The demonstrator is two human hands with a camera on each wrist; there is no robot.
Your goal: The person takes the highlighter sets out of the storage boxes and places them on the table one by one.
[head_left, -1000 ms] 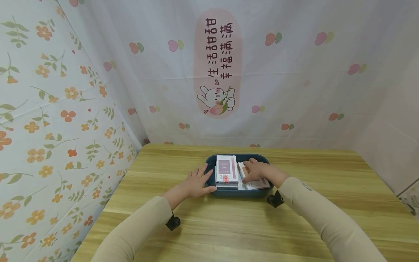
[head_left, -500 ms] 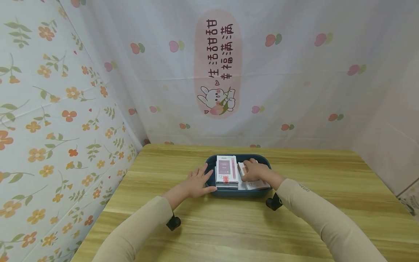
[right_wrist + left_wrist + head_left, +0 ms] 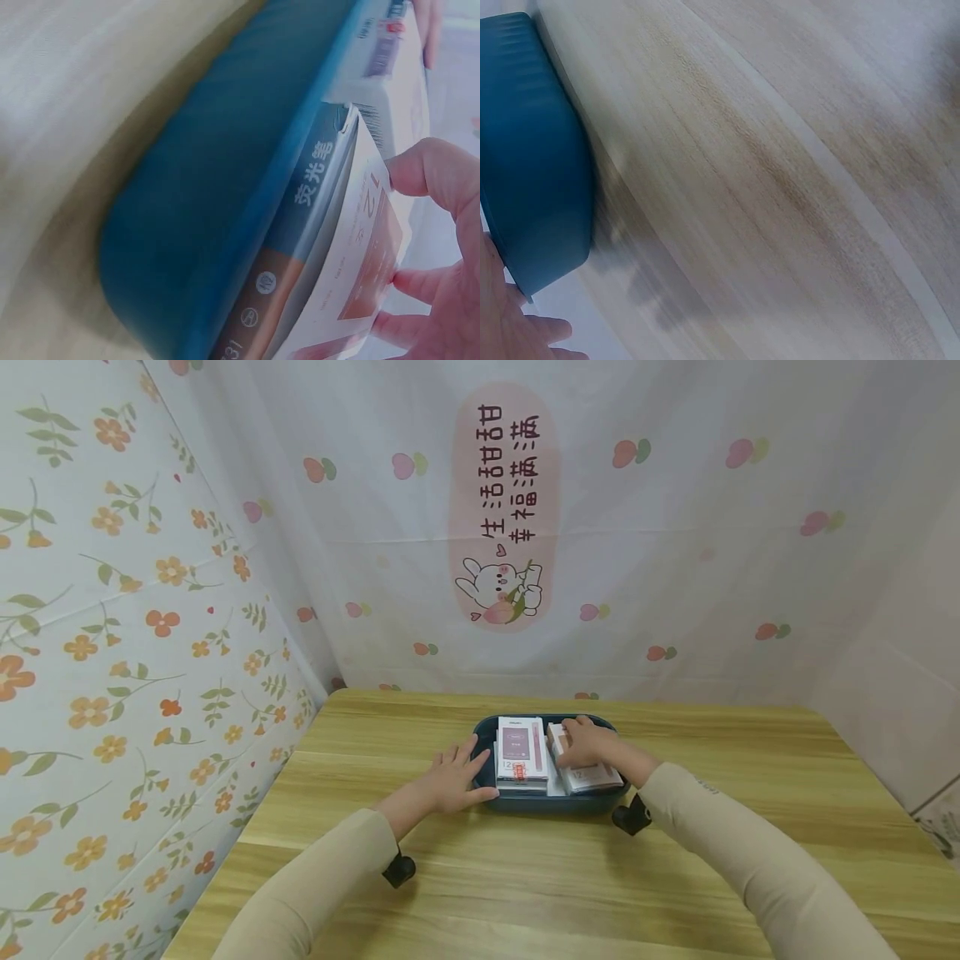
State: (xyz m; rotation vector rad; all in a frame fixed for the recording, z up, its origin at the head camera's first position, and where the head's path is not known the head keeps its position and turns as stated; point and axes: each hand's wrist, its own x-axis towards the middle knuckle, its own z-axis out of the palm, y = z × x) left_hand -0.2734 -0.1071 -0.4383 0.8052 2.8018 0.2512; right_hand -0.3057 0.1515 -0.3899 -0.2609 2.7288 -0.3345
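Observation:
A dark blue plastic bin [image 3: 555,805] holds flat white boxes in two groups. My left hand [image 3: 448,783] is spread with straight fingers against its left end; the left wrist view shows some fingers by the bin's wall [image 3: 536,157]. On the right side lies a white box with an orange-brown panel [image 3: 592,777], its side printed with the characters for highlighter [image 3: 311,176]. My right hand [image 3: 588,745] grips this highlighter box from above, thumb and fingertips [image 3: 409,172] at its edges. Left of it sits a stack of boxes, the top one with a purple panel [image 3: 517,745].
The bin stands near the back of a wood-grain table [image 3: 480,877]. Behind it hangs a white curtain [image 3: 645,560] with a printed rabbit, and a flowered cloth [image 3: 127,693] covers the left side. Dark wrist cameras [image 3: 632,817] hang below the sleeves.
The right hand has shifted slightly back, and the highlighter box under it has moved within the bin, showing more of its front end. The left hand has stayed in place.

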